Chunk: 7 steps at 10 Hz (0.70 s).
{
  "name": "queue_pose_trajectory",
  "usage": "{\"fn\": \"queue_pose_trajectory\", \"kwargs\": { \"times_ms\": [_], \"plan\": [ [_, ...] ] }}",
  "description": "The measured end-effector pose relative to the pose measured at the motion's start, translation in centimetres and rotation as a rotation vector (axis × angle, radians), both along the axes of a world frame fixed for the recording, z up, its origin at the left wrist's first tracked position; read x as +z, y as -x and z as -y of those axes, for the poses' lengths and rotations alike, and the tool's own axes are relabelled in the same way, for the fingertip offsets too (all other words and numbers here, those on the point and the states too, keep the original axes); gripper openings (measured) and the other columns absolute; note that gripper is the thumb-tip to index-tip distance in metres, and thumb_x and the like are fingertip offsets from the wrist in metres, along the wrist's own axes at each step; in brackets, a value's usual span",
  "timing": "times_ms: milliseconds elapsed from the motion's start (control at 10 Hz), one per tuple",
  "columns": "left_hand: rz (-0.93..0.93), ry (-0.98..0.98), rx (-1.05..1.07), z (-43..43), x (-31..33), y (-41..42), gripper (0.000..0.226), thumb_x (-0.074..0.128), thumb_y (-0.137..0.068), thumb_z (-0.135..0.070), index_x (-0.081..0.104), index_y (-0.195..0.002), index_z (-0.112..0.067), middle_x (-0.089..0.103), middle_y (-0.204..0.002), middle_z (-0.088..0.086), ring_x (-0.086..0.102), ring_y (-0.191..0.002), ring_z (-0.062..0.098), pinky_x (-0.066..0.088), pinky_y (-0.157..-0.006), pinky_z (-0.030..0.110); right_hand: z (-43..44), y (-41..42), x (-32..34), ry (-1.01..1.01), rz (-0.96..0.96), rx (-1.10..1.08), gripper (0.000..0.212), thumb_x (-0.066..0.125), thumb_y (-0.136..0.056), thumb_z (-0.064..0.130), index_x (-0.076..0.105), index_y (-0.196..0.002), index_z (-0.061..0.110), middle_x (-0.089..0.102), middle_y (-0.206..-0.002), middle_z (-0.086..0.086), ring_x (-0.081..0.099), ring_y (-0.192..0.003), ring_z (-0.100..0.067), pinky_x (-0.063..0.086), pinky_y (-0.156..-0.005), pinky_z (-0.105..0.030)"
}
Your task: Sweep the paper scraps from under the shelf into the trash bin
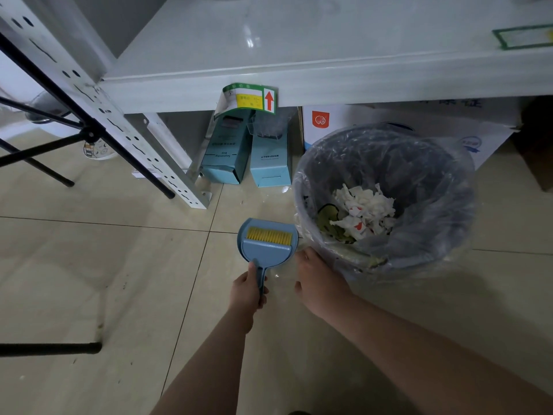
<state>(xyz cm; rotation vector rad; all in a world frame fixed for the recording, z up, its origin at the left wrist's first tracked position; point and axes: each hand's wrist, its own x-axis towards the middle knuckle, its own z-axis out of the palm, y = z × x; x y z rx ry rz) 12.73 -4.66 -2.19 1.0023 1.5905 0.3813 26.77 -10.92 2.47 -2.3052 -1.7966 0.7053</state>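
A small blue dustpan (250,229) lies flat on the tiled floor, with a blue hand brush (267,246) with yellow bristles nested in it. My left hand (247,292) is closed around their joined handles. My right hand (318,280) rests on the near rim of the trash bin (386,163), gripping the edge with its clear plastic liner. White paper scraps (366,212) lie inside the bin with some green waste. The white shelf (299,88) runs across above. One tiny scrap (241,202) lies on the floor in front of the shelf.
Two light blue boxes (227,154) and a white carton (329,124) stand under the shelf. A perforated white shelf post (119,121) slants at the left, crossed by black tripod legs (86,133). A black bar (51,348) lies low left. A brown box (538,145) sits at the right.
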Motion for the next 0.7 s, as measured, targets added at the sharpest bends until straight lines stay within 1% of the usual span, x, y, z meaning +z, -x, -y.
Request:
{"fn": "queue_pose_trajectory", "kwargs": {
  "times_ms": [100, 200, 300, 400, 500, 600, 700],
  "plan": [
    [-0.034, 0.020, -0.059, 0.0, -0.2, -0.2, 0.052, 0.039, -0.098, -0.051, 0.061, -0.091, -0.004, 0.058, -0.071, 0.009, 0.049, -0.049, 0.017, 0.036, -0.047, 0.024, 0.3, 0.0, 0.0, -0.001, 0.011, 0.013, 0.041, 0.055, -0.090, 0.020, 0.044, -0.128, 0.010, 0.042, -0.134, -0.006, 0.042, -0.127, -0.023, 0.042, -0.099, -0.036],
    [-0.139, 0.022, -0.136, -0.1, -0.3, -0.3, 0.042, 0.036, -0.101, -0.045, 0.055, -0.094, -0.008, 0.054, -0.073, 0.010, 0.051, -0.056, 0.019, 0.035, -0.048, 0.023, 0.5, -0.2, 0.0, -0.016, 0.030, 0.059, 0.027, 0.053, -0.090, 0.013, 0.049, -0.117, 0.009, 0.047, -0.123, -0.007, 0.047, -0.116, -0.023, 0.043, -0.092, -0.034],
    [-0.251, -0.028, -0.204, -0.3, -0.9, -0.2, 0.042, 0.036, -0.101, -0.042, 0.055, -0.095, -0.005, 0.056, -0.077, 0.010, 0.056, -0.067, 0.024, 0.042, -0.054, 0.028, 0.9, -0.3, 0.3, 0.003, 0.019, 0.081, 0.027, 0.053, -0.090, 0.012, 0.050, -0.117, 0.011, 0.048, -0.120, -0.005, 0.049, -0.112, -0.021, 0.045, -0.089, -0.033],
    [-0.402, -0.133, -0.299, -0.2, -1.6, 0.0, 0.045, 0.037, -0.100, -0.041, 0.059, -0.098, -0.001, 0.063, -0.094, 0.016, 0.061, -0.088, 0.032, 0.052, -0.079, 0.041, 1.2, -0.2, 0.4, -0.007, 0.013, 0.081, 0.029, 0.053, -0.090, 0.014, 0.049, -0.119, 0.012, 0.049, -0.120, -0.005, 0.049, -0.112, -0.021, 0.046, -0.091, -0.034],
    [-0.544, -0.201, -0.395, -0.1, -0.8, 0.0, 0.047, 0.036, -0.099, -0.043, 0.061, -0.104, -0.005, 0.062, -0.104, 0.015, 0.060, -0.094, 0.031, 0.051, -0.085, 0.042, 1.2, 0.0, 1.2, 0.013, 0.002, 0.101, 0.030, 0.054, -0.090, 0.012, 0.049, -0.119, 0.011, 0.050, -0.120, -0.007, 0.049, -0.111, -0.022, 0.046, -0.092, -0.034],
    [-0.688, -0.237, -0.505, 0.2, 0.9, 0.5, 0.046, 0.036, -0.097, -0.045, 0.060, -0.109, -0.008, 0.062, -0.107, 0.012, 0.060, -0.096, 0.030, 0.051, -0.084, 0.038, 1.8, 1.0, 3.1, -0.010, -0.049, 0.199, 0.031, 0.053, -0.089, 0.007, 0.048, -0.119, 0.010, 0.050, -0.119, -0.008, 0.050, -0.108, -0.023, 0.045, -0.086, -0.032],
    [-0.607, -0.208, -0.570, -0.1, 3.5, 1.3, 0.035, 0.044, -0.096, -0.036, 0.064, -0.105, -0.009, 0.066, -0.104, 0.010, 0.063, -0.094, 0.028, 0.049, -0.079, 0.033, 3.3, 1.5, 6.3, 0.005, -0.124, 0.357, 0.030, 0.051, -0.089, 0.009, 0.048, -0.119, 0.009, 0.051, -0.118, -0.009, 0.048, -0.109, -0.022, 0.044, -0.089, -0.032]
  ]
}}
